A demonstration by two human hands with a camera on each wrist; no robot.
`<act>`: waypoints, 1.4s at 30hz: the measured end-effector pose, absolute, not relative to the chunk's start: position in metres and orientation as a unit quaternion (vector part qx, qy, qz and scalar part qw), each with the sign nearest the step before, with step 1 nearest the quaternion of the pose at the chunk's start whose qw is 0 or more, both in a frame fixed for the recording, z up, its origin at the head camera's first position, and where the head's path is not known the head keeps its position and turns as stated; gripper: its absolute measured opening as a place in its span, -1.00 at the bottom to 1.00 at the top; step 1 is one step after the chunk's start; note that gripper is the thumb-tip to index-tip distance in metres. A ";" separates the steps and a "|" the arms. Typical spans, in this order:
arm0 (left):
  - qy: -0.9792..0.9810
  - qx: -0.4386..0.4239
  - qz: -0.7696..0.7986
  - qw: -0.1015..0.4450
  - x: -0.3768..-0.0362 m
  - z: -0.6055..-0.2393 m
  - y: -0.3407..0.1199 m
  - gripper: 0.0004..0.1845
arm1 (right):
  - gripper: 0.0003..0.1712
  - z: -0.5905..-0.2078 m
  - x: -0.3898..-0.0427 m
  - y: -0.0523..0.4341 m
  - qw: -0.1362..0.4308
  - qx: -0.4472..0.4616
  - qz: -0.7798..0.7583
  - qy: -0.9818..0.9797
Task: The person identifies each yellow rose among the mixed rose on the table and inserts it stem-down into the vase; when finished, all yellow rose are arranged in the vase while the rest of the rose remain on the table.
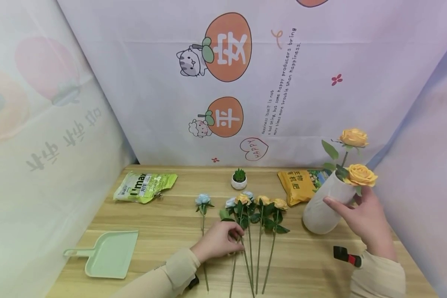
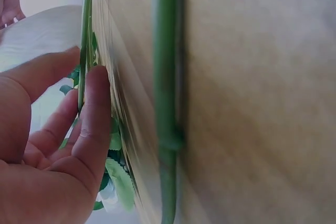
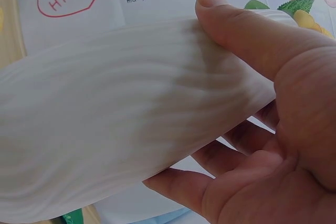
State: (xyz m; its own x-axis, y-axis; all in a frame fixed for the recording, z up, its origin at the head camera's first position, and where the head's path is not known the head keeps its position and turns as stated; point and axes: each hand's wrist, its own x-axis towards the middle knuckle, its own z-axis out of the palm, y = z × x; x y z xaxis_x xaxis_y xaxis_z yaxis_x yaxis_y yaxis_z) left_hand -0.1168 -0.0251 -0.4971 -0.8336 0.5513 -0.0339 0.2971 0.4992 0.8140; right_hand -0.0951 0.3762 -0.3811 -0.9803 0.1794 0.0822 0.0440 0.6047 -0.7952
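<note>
My left hand (image 1: 219, 239) is low over a row of artificial roses on the table, thumb and fingertips pinching the thin green stem (image 2: 84, 40) of a yellow rose (image 1: 243, 198). Beside it lie other yellow roses (image 1: 262, 200) and pale blue roses (image 1: 203, 199), heads toward the back. My right hand (image 1: 368, 223) grips the white ribbed vase (image 1: 322, 211) near its mouth, thumb on one side and fingers round the other. The vase leans to the right, its base at the table. Two yellow roses (image 1: 361, 175) stand in it.
A small potted succulent (image 1: 239, 180) stands at the back middle. Behind the vase lies a yellow packet (image 1: 296, 188). At left are a green-and-white bag (image 1: 145, 188) and a pale green dustpan (image 1: 111, 254). Printed cloth (image 1: 152, 103) walls enclose the wooden table (image 1: 164, 231).
</note>
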 end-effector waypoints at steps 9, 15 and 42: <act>0.844 0.231 0.462 0.143 -0.117 -0.498 -0.027 -0.68 | 0.36 -0.381 -0.094 0.377 0.082 -0.057 0.439 -0.893; 0.846 0.225 0.464 0.136 -0.114 -0.495 -0.028 -0.67 | 0.37 -0.381 -0.094 0.377 0.081 -0.063 0.440 -0.892; 0.812 0.223 0.531 0.093 -0.138 -0.450 -0.024 -0.62 | 0.38 -0.380 -0.094 0.375 0.075 -0.066 0.442 -0.892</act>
State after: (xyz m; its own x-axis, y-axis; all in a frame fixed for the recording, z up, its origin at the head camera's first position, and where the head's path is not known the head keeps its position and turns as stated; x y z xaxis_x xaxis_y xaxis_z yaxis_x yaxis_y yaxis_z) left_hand -0.1380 -0.0244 -0.4502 -0.8828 0.4619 0.0858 0.2636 0.3358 0.9043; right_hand -0.0943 0.3753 -0.3801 -0.9802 0.1831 0.0759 0.0507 0.6014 -0.7973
